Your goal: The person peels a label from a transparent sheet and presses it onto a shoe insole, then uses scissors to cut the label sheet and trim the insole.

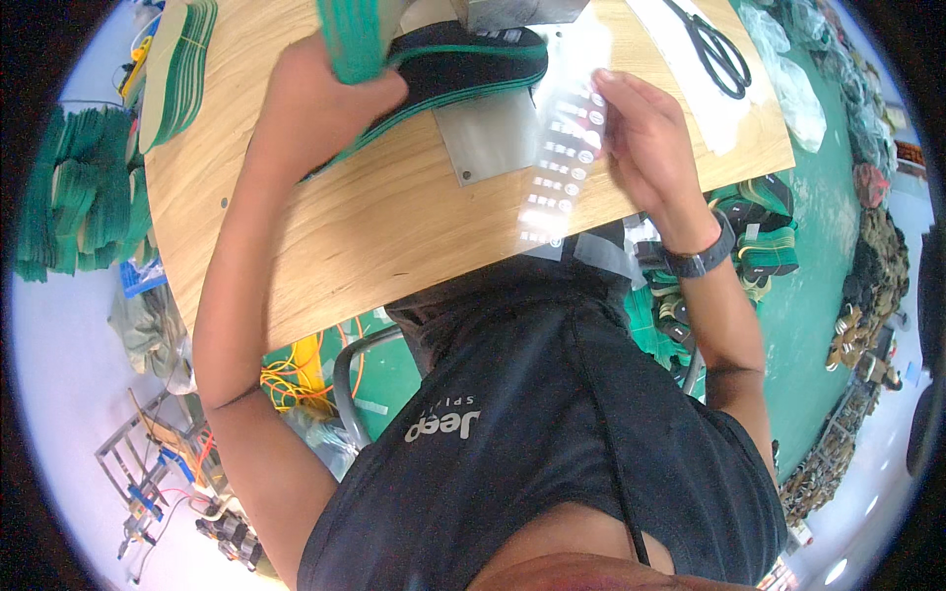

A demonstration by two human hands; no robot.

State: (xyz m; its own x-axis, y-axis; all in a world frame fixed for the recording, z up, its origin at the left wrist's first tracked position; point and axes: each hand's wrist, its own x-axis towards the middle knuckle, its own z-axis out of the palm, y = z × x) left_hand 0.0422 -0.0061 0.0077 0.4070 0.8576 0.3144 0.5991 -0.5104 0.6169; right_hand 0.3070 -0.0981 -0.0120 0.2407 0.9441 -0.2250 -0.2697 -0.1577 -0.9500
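Note:
My left hand (320,103), slightly blurred, is closed around a green insole (350,39) that stands up past the top edge of the picture. Just right of it lies a stack of black insoles with green edges (458,74), its far end beside a grey metal block (522,10). Between thumb and fingers, my right hand (645,138) pinches a clear strip of white printed labels (567,167). The strip hangs toward the table's near edge, partly over a flat metal plate (483,143). My left fingertips are hidden.
Black-handled scissors (724,59) lie on white sheets at the right of the wooden table (365,246). Another insole stack (182,79) sits at the far left. Green insole bundles (84,197) are left of the table; more insoles (769,251) lie to the right, below its edge.

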